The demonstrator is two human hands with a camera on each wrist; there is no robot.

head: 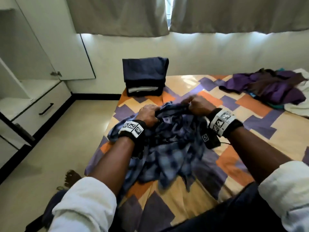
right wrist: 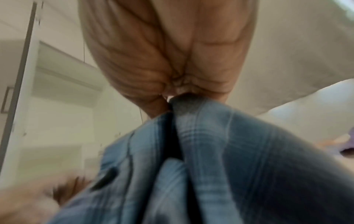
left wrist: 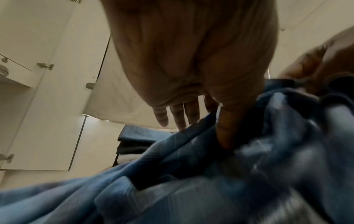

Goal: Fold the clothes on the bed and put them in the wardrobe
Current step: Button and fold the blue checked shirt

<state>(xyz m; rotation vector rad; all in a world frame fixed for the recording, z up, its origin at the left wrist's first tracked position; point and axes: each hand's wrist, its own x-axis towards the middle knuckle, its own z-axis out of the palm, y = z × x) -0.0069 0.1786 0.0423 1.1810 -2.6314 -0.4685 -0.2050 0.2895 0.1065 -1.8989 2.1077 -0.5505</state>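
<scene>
Both hands (head: pixel 173 111), seemingly fisted, grip blue shirt (head: pixel 168 148).

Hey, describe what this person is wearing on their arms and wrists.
Both forearms are bare below rolled-up white sleeves. The left hand and right hand are bare, with no gloves. Each wrist carries a black band fitted with a white block of black-and-white square code markers. A thin black cable runs from a dark module under the right wrist.

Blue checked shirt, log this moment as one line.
blue checked shirt bunched on bed | left hand pinches | right hand grips
</scene>
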